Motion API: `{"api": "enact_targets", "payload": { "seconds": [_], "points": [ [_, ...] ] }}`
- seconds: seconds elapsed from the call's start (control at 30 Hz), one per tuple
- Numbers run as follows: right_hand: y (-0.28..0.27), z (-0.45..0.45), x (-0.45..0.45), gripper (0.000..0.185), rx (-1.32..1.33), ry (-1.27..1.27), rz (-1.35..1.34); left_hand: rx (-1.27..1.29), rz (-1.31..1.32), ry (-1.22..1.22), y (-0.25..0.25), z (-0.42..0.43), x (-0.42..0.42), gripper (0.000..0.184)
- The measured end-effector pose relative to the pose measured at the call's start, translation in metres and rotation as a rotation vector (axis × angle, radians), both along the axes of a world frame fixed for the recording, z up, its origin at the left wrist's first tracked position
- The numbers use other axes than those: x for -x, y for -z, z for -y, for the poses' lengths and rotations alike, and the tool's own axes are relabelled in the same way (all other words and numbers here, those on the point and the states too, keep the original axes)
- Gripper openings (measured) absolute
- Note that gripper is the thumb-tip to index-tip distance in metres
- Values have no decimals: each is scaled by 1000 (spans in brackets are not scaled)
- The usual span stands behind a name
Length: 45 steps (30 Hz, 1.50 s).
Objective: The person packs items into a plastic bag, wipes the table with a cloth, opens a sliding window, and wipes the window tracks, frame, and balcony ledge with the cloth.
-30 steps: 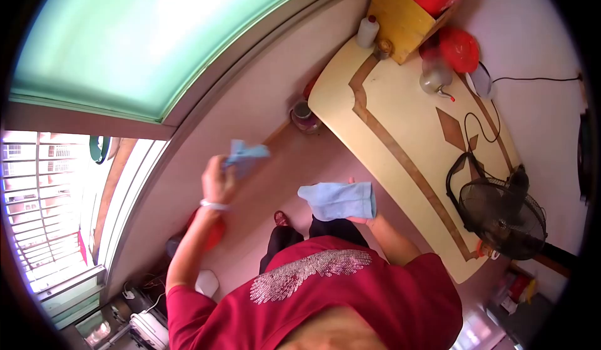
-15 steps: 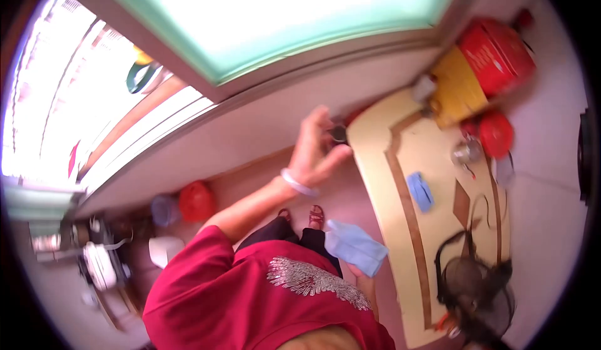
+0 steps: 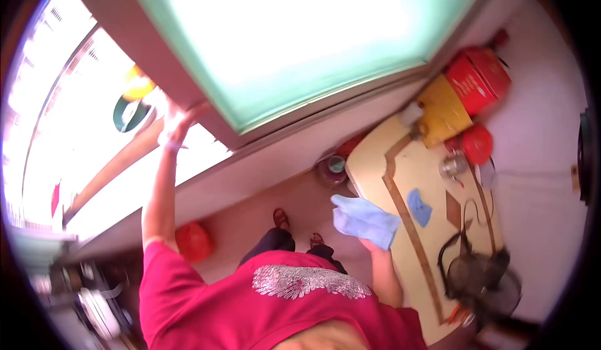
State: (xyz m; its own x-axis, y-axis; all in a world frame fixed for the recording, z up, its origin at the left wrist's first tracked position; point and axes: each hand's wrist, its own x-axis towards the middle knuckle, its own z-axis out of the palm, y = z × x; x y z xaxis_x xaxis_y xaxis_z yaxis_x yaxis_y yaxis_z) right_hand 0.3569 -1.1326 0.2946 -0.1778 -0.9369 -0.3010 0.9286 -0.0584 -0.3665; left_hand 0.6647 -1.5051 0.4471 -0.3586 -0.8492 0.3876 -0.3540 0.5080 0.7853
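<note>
At the sliding window, my left hand [image 3: 178, 122] is at the side edge of the brown window frame [image 3: 216, 115], thumb across it and the other fingers washed out by glare; it appears to grip the edge. A pale bracelet circles that wrist. Low on the right, a folded light-blue cloth [image 3: 366, 220] is in my right hand [image 3: 374, 245], whose fingers are mostly hidden beneath it. Beside this hand is the cream table [image 3: 400, 259], with a second, darker blue cloth [image 3: 419, 208] lying on it.
On the table stand a yellow box [image 3: 443, 112], a red box [image 3: 479, 81], a glass jar [image 3: 453, 165] and a black fan [image 3: 479, 281]. A red bucket [image 3: 195, 241] is on the floor below the window. Beyond the opening hangs a green and yellow object [image 3: 133, 113].
My left hand has moved left and up from mid-air to the window frame's edge. My right hand still holds the light-blue cloth, slightly higher. The view has shifted.
</note>
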Motion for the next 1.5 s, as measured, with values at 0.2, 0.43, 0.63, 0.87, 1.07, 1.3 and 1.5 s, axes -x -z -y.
{"api": "enact_targets", "payload": {
  "seconds": [0.2,0.43,0.63,0.87,1.07,1.3,1.5],
  "points": [
    [51,36,-51,42,36,-42,137,-106,-231,362,-17,-5,3,53],
    [54,65,-61,39,98,-29,113,-30,145,140,-27,-8,-35,38],
    [9,63,-39,28,57,103,-513,166,535,-57,-2,-8,-153,32],
    [17,48,49,33,263,430,-239,-67,139,-222,8,-22,-307,33],
    [27,55,136,37,251,668,102,-103,-56,-615,-15,-63,-398,31],
    [54,144,265,34,-188,986,-1372,-196,-849,-1297,-1,-133,-382,31],
    [-76,230,206,28,-361,766,-1702,-212,-1086,-1366,83,-233,-404,12]
  ]
}}
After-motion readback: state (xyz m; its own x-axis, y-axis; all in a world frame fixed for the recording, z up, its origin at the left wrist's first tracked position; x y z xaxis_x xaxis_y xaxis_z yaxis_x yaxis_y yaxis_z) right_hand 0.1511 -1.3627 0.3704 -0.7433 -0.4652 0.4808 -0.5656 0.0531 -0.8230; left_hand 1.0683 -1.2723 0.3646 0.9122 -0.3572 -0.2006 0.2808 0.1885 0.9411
